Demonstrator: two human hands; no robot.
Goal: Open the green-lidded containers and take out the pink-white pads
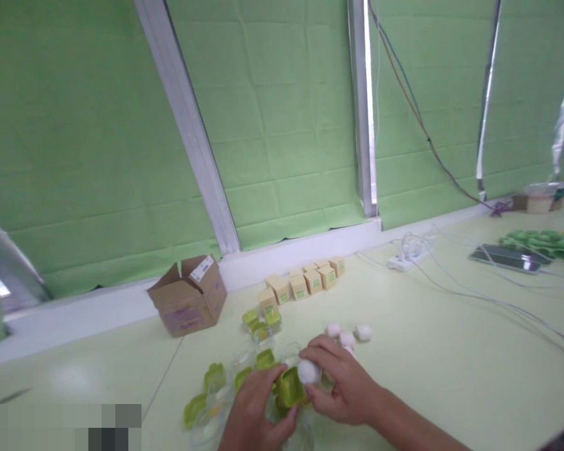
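My left hand (262,404) is closed around a small green plastic case (290,387), its hollow side facing up. Between the thumb and fingers of my right hand (338,383) is a white rounded piece (309,371), close beside the green case; whether the two touch I cannot tell. Just beyond my right hand lie several pale pinkish rounded pieces (346,339). Around my left hand are several open green cases (215,377) with clear lids (211,426). Farther back sit a few shut-looking green cases (273,318).
A row of small tan boxes (298,288) with green labels stands near the wall. Left of it is an open cardboard box (188,297). A power strip (408,255) with trailing white cables, a dark phone-like slab (505,257) and green bumpy material (545,244) lie to the right.
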